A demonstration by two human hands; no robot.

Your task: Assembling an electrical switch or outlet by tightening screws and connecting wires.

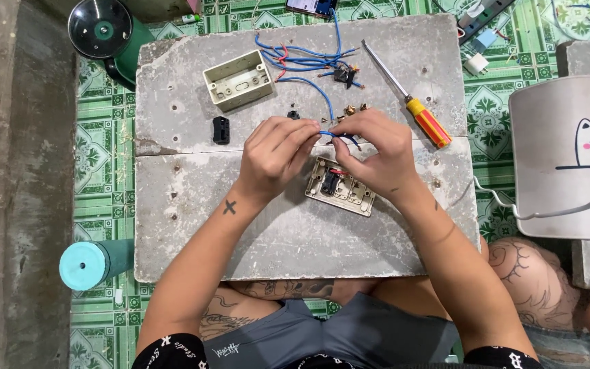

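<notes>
Blue wire (339, 136) pinched between left hand (276, 154) and right hand (371, 152)

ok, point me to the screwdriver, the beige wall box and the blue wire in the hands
screwdriver (429, 123): head view, on its yellow and red handle.
beige wall box (237, 80): head view, on its open inside floor.
blue wire (330, 134): head view, on the short stretch showing between the left hand (276, 156) and right hand (371, 154).

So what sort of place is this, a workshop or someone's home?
Probably a home floor used as a makeshift electrical workbench: a bare concrete slab lies on green patterned tiles, with a screwdriver, loose blue wires and a switch plate on it.
</notes>
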